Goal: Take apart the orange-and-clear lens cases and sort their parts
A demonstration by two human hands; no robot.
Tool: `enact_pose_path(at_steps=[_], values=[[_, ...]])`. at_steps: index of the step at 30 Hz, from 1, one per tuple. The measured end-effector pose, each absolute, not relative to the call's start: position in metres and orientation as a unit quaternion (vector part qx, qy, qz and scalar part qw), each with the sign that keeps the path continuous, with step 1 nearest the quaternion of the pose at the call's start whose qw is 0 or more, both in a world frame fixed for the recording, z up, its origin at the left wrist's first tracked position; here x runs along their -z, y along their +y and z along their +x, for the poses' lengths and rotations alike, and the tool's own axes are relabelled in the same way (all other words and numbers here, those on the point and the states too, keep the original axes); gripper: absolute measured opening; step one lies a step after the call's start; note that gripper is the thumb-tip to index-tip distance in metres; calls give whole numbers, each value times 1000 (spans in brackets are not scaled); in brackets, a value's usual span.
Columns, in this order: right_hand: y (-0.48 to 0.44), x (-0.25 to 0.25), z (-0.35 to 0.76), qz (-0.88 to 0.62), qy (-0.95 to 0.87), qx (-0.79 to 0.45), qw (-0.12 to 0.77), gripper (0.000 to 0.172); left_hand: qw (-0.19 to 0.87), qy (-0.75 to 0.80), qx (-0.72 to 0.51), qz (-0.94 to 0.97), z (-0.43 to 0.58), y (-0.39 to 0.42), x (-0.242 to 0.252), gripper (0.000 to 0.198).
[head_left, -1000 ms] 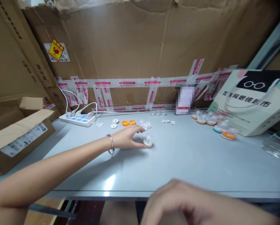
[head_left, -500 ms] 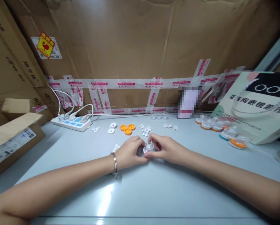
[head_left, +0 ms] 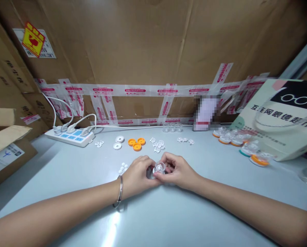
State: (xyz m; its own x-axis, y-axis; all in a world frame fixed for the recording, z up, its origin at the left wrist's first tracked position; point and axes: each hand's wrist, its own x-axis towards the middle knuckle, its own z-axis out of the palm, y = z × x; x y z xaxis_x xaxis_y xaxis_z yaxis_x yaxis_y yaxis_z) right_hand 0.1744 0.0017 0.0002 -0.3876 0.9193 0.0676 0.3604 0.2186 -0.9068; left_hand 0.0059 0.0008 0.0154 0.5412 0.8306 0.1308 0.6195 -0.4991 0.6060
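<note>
Over the middle of the table, a small clear plastic cup-shaped part (head_left: 159, 167) with white pieces inside is held between both hands. My right hand (head_left: 177, 169) pinches it from the right, thumb at the front. From the left, my left hand (head_left: 138, 174) closes thumb and fingers around its lower side, where the grip is partly hidden. Small white discs (head_left: 123, 167) lie beside my left hand. Beyond the hands are white openwork pieces (head_left: 158, 145), orange round caps (head_left: 136, 146) and white rings (head_left: 117, 146).
A white power strip (head_left: 70, 136) with plugs stands at the back left, near an open carton (head_left: 7, 147). Clear cups (head_left: 172, 127) and a phone (head_left: 206, 113) are at the back. Several domed assemblies (head_left: 251, 148) line the right, before a paper bag (head_left: 279, 120).
The view has shifted slightly, so the table things sit a little further left. Both hands stay on the clear part, which appears slightly lower and tipped a little towards me.
</note>
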Motion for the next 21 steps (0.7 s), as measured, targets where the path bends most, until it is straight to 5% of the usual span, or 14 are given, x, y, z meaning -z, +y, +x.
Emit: enact_pose_path(at_steps=[6, 14, 21], values=[[2, -2, 178, -412, -750, -400, 328, 19, 244, 425, -206, 847, 5, 0, -18, 13], [-1, -5, 178, -401, -765, -376, 337, 21, 227, 418, -220, 852, 4, 1, -14, 17], [15, -26, 199, -440, -698, -246, 509, 21, 228, 430, -213, 847, 2, 1, -13, 26]])
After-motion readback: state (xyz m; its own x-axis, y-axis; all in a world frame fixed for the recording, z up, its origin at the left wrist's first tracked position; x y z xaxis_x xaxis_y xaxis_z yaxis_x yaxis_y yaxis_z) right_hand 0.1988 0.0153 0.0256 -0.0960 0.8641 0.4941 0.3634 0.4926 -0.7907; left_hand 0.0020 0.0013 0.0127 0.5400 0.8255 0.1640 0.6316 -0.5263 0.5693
